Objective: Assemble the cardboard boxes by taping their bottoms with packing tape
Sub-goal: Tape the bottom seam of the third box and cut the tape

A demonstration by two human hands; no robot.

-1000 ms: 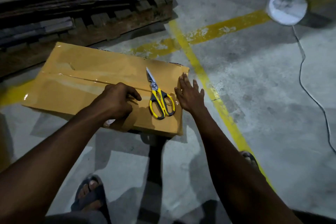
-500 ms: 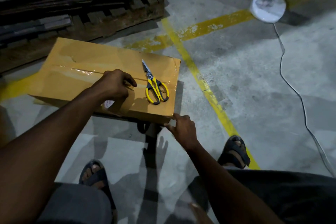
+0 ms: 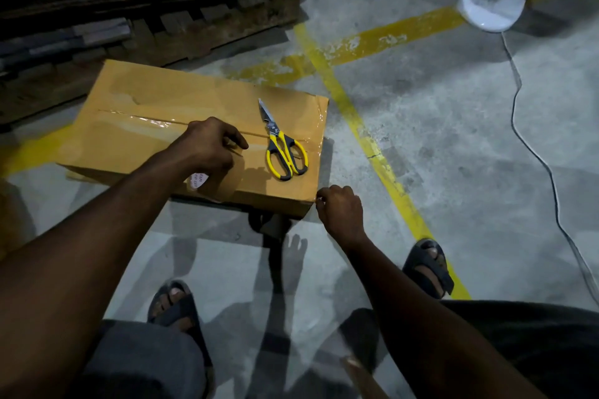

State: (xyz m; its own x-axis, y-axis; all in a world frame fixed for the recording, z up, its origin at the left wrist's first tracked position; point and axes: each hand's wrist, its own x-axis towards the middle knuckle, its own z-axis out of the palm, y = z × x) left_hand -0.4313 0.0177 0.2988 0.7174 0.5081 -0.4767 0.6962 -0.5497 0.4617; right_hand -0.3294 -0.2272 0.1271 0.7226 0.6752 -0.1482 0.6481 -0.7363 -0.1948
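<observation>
Found the cardboard box (image 3: 155, 139) bottom side up, raised a little off the concrete floor (image 3: 453, 139) on a dark support (image 3: 272, 225), just in front of a wooden pallet (image 3: 194, 39). Saw a glossy strip of packing tape (image 3: 146, 121) already running along the middle seam, from near the left end toward the right edge, and more gloss over the right end of the box. Noted the left hand (image 3: 207, 149) resting on the box beside the seam, fingers curled around the tape roll (image 3: 227, 185), with the roll at the near edge. Noted the right hand (image 3: 340, 209) at the near right corner of the box, fingers bunched together and pinching at that corner; could not tell tape edge from bare card there. Saw yellow-handled scissors (image 3: 283, 149) lying across the seam, blades together, between the two hands and touched by neither.

Judged the main seam of this box as closed. Judged as left: pressing the tape end down over the corner and cutting the strip free from the roll, probably with the scissors. Guessed at more boxes to do, from what looked like flat cardboard stacked on the pallet.
</observation>
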